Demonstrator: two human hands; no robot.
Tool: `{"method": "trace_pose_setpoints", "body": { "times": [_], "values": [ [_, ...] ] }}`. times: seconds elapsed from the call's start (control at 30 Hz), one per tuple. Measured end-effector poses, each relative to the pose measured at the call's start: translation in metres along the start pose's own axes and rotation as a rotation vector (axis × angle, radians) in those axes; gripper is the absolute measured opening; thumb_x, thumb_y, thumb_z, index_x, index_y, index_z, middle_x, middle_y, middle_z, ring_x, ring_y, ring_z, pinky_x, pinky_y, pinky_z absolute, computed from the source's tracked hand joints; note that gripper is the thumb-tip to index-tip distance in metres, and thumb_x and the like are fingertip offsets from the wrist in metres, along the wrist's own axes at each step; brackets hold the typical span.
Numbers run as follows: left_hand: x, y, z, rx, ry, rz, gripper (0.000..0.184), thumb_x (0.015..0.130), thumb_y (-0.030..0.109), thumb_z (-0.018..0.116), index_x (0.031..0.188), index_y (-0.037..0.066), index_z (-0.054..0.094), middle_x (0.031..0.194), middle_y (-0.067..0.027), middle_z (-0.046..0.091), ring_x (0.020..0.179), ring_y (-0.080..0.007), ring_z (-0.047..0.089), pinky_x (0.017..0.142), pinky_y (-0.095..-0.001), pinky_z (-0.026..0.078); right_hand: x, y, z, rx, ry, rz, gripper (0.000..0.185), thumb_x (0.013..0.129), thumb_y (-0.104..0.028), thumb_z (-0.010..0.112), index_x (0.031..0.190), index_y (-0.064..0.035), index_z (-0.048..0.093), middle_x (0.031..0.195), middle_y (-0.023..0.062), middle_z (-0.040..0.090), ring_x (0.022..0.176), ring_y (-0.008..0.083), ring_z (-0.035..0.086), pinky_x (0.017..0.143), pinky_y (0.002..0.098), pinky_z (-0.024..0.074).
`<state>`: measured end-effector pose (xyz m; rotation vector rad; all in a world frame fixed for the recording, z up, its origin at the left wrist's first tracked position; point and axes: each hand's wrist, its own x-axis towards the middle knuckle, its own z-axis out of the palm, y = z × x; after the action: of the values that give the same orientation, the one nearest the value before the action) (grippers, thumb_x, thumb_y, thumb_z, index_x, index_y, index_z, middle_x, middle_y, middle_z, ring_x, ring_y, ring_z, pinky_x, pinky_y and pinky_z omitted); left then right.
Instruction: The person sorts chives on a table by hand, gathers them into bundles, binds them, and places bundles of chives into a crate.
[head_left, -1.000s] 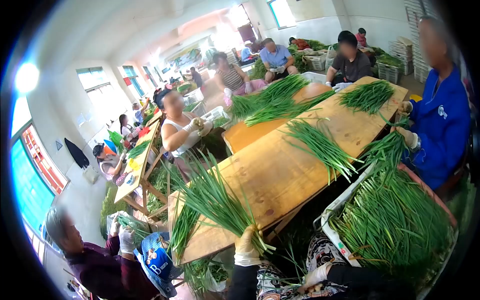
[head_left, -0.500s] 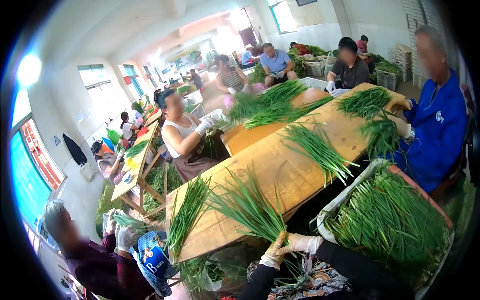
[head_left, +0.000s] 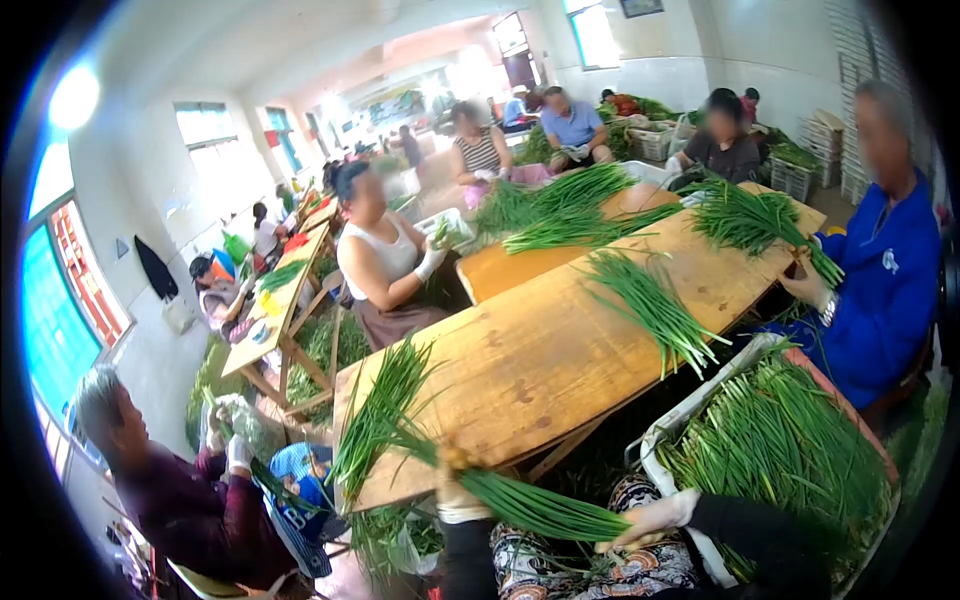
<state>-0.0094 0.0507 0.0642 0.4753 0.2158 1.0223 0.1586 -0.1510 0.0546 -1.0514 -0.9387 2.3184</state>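
Green bunch of long, slender, chive-like leaves (head_left: 545, 506) spans both hands, over the wearer's lap and just beside the near edge of the long, pale-brown wooden tabletop (head_left: 520, 370). At the left, its leaf tips overlap, in view, a loose green pile of similar leaves (head_left: 385, 410); if they touch, they could tangle and drag strays along. Next, the left hand (head_left: 456, 478), cream-gloved and blurred, appears clamped round the leafy part — squeezing too hard could crease the blades. Between the hands, stems may sag or fan out should either grip loosen. The right hand (head_left: 655, 520), in a pale glove, closes on the stem ends; a weak hold might let single stems slip onto the patterned black-and-white cloth (head_left: 512, 552) below. Farther right, the white plastic crate with a red edge (head_left: 712, 387) could snag that sleeve.

The bunch's long axis slants across the wearer's front: leaf tips point left and away, over the tabletop — stem ends point right and nearer the wearer.
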Motion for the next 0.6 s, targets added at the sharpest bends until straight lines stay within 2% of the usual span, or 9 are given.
{"method": "trace_pose_setpoints", "body": {
  "times": [0.03,0.1,0.17,0.23,0.3,0.4,0.5,0.57,0.6],
  "values": [
    [-0.001,0.024,0.001,0.036,0.042,0.122,0.045,0.081,0.023,0.057,0.118,0.004,0.041,0.06,0.0057,0.043,0.054,-0.0081,0.046,0.058,-0.0241,0.047,-0.017,-0.004,0.001,-0.121,0.016,0.116,0.036,0.086,-0.028,0.052,0.116,-0.0096,0.046,0.06,-0.0071,0.041,0.042,-0.0004,0.03,0.036,0.014,0.0226],
    [0.004,0.072,-0.043,-0.134,-0.003,0.172,0.039,0.086,0.019,0.048,0.121,0.003,0.039,0.055,0.008,0.038,0.047,-0.0041,0.04,0.054,-0.0214,0.046,-0.057,-0.009,-0.009,-0.25,-0.018,0.101,0.04,0.087,-0.027,0.049,0.121,-0.0074,0.043,0.068,-0.0033,0.045,0.048,0.0012,0.037,0.04,0.0159,0.03],
    [-0.014,0.112,-0.064,-0.119,0.017,0.225,0.036,0.089,0.015,0.04,0.123,0.002,0.037,0.051,0.0089,0.033,0.042,-0.0022,0.036,0.051,-0.019,0.044,-0.089,0.001,-0.025,-0.586,0.323,-0.024,0.042,0.085,-0.029,0.05,0.118,-0.005,0.045,0.076,0.0011,0.053,0.056,0.0073,0.047,0.054,0.023,0.0416],
    [-0.033,0.141,-0.087,-0.046,0.183,0.281,0.034,0.087,0.015,0.042,0.119,0.003,0.042,0.052,0.008,0.03,0.043,-0.001,0.033,0.049,-0.0187,0.044,-0.133,-0.038,-0.02,-0.8,0.483,0.445,0.04,0.083,-0.03,0.051,0.114,-0.0038,0.046,0.089,0.0078,0.059,0.071,0.0143,0.056,0.07,0.0295,0.045],
    [-0.054,0.157,-0.106,-0.015,0.178,0.26,0.032,0.089,0.02,0.042,0.115,0.001,0.045,0.05,0.0079,0.031,0.042,-0.0009,0.033,0.048,-0.0196,0.04,-0.162,-0.085,0.011,-0.949,0.601,0.593,0.035,0.083,-0.027,0.05,0.109,-0.0035,0.048,0.091,0.0101,0.061,0.076,0.0157,0.059,0.072,0.0292,0.0463],
    [-0.075,0.149,-0.117,0.163,0.453,0.175,0.034,0.084,0.024,0.053,0.11,0.002,0.05,0.051,0.008,0.035,0.043,-0.0028,0.033,0.047,-0.018,0.035,-0.209,-0.143,0.05,-1.089,0.797,0.454,0.033,0.081,-0.025,0.052,0.105,-0.0029,0.048,0.078,0.008,0.062,0.071,0.016,0.06,0.065,0.029,0.0475],
    [-0.08,0.12,-0.123,0.267,0.329,-0.07,0.032,0.081,0.023,0.058,0.106,0.002,0.054,0.053,0.0078,0.04,0.046,-0.0033,0.035,0.05,-0.018,0.034,-0.251,-0.196,0.091,-1.097,1.109,0.313,0.041,0.079,-0.021,0.053,0.114,-0.0025,0.044,0.068,0.0068,0.061,0.061,0.0127,0.059,0.056,0.0231,0.0466],
    [-0.08,0.096,-0.095,0.301,0.233,-0.227,0.034,0.081,0.024,0.058,0.107,0.002,0.054,0.057,0.0063,0.043,0.049,-0.0043,0.037,0.054,-0.0204,0.035,-0.266,-0.216,0.111,-0.83,1.324,-0.081,0.047,0.079,-0.021,0.053,0.12,-0.0039,0.039,0.058,0.0022,0.056,0.051,0.007,0.052,0.045,0.017,0.0392],
    [-0.078,0.083,-0.085,0.288,0.162,-0.286,0.035,0.082,0.024,0.057,0.109,0.002,0.053,0.059,0.0051,0.043,0.053,-0.0052,0.038,0.055,-0.021,0.035,-0.264,-0.224,0.109,-0.828,1.332,-0.238,0.044,0.079,-0.02,0.052,0.118,-0.0037,0.04,0.059,0.0016,0.055,0.049,0.0052,0.048,0.042,0.0164,0.0351]
  ]
}}
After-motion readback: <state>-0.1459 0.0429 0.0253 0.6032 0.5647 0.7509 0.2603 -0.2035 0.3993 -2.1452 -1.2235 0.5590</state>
